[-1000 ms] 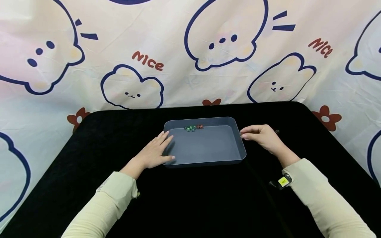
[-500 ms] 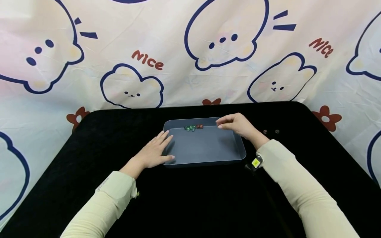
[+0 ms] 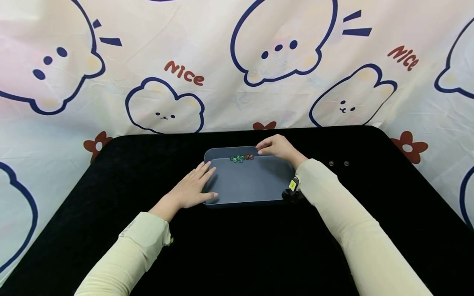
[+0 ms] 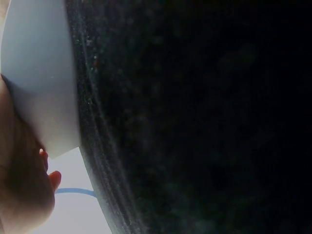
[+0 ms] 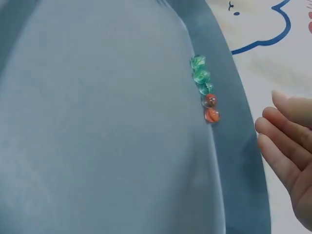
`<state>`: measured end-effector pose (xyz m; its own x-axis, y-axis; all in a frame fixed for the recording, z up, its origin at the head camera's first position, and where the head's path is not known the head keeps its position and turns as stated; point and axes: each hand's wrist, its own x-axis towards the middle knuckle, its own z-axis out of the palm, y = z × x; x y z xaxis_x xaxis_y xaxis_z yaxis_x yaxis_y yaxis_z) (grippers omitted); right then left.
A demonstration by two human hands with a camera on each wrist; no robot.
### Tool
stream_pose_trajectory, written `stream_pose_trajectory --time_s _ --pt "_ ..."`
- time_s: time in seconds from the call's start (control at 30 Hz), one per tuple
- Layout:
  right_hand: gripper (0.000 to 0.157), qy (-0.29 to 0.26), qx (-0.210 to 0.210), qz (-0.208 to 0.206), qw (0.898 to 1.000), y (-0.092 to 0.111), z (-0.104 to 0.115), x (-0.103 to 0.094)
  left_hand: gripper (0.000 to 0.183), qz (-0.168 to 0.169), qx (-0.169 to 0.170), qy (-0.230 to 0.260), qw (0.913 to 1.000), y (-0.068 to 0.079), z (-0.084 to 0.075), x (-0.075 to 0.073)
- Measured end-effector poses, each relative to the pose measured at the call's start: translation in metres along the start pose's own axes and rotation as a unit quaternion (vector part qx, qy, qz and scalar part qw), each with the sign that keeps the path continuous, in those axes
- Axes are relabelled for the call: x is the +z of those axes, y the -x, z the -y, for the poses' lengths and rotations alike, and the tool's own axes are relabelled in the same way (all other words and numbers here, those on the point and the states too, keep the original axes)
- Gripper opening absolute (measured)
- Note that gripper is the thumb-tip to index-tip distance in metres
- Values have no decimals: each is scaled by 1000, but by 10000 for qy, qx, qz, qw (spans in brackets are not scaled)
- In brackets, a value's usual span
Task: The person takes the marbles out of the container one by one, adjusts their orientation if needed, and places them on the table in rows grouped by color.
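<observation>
A blue-grey rectangular tray (image 3: 244,183) lies on the black cloth. Fingers straight and spread, my left hand (image 3: 191,187) rests over its left rim; the left wrist view catches that hand against the outer wall. Green glass marbles (image 3: 237,158) sit in a row along the far inner wall, with two orange-red marbles (image 3: 249,156) at the row's right end. Above the far rim, just right of them, is my right hand (image 3: 277,147), thumb and fingertips drawn together in a pinch. A small marble between those fingertips is mostly hidden.
Two more marbles, one reddish (image 3: 331,163) and one dark (image 3: 346,163), lie on the black cloth (image 3: 237,255) right of the tray. A printed curtain (image 3: 222,107) hangs behind the table. My right forearm covers the tray's right end.
My right hand has moved left from beside the tray's right rim to above its far rim, uncovering the reddish marble on the cloth. My left hand stays put.
</observation>
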<state>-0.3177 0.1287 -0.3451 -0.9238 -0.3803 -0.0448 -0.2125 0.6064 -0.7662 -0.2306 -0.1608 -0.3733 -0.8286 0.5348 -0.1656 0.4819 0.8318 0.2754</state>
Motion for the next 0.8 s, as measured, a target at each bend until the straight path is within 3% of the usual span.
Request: stream_pose_trajectory --time_s 0.27,0.6,0.8 --pt "24 722 17 188 9972 -18 -3 13 76 25 -32 36 10000 -1 0 0" --pt "28 790 67 372 9962 -22 -1 23 77 -44 -21 48 10000 -1 0 0" --pt "25 1495 -107 609 9868 -23 0 25 80 -80 76 165 9998 1 -1 -1"
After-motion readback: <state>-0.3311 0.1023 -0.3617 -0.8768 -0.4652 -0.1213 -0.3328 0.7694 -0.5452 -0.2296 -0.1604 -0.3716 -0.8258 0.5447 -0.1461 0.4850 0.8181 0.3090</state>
